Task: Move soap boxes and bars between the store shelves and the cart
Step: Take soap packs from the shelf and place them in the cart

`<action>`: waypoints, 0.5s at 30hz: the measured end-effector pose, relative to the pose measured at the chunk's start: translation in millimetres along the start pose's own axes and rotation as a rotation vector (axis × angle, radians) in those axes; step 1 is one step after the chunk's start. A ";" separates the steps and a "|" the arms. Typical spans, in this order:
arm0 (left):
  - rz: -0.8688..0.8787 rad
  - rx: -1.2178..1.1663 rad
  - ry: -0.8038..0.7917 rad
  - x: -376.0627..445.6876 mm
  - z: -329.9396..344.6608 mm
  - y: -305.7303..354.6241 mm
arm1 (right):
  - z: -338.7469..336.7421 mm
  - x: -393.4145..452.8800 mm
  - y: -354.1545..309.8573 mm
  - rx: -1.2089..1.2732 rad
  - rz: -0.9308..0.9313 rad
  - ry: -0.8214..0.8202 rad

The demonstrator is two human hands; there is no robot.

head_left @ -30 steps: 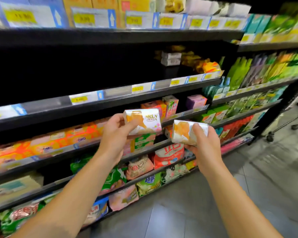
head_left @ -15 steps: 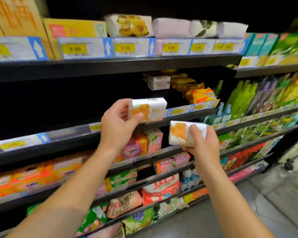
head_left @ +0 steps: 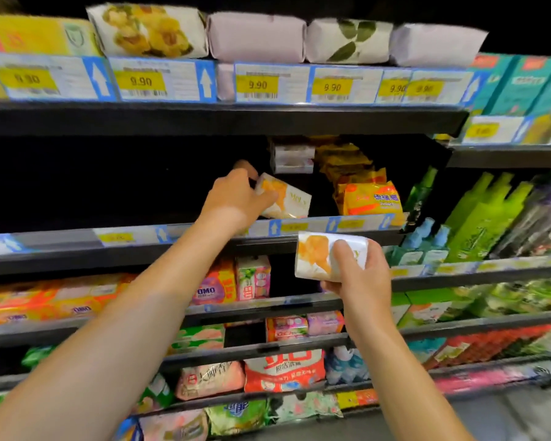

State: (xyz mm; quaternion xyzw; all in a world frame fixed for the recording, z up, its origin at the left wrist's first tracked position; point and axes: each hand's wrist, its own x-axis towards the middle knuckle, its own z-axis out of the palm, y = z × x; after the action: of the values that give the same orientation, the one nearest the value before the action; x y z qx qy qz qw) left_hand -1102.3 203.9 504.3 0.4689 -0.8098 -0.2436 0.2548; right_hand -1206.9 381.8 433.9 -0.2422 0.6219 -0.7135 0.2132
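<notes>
In the head view, two orange-and-white soap boxes were held, one per hand. The left hand [head_left: 236, 198] gripped the first soap box [head_left: 288, 198], tilted, inside the dark shelf [head_left: 315, 224]. The right hand [head_left: 360, 281] gripped the second soap box [head_left: 322, 253] in front of that shelf's edge, lower and to the right.

left grip [head_left: 240, 198] extended, right grip [head_left: 360, 275] clasped

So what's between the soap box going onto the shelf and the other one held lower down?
In the head view, only the shelf's front edge with its price-tag strip lies between the left hand's soap box and the right hand's soap box.
</notes>
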 end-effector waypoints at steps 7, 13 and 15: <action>0.206 0.203 -0.011 -20.8 4.4 -0.2 | -8.2 6.6 9.1 0.002 0.018 -0.023; 0.473 0.448 -0.117 -44.8 14.5 15.5 | -16.7 8.5 11.7 0.059 0.050 -0.025; 0.477 0.506 -0.136 -46.6 22.6 21.1 | -20.0 9.0 12.7 0.071 0.061 -0.026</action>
State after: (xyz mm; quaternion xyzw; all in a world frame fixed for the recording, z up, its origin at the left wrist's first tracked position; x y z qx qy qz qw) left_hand -1110.2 257.8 492.1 0.2974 -0.9464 0.0005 0.1260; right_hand -1226.1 390.3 419.9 -0.2244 0.6006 -0.7250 0.2514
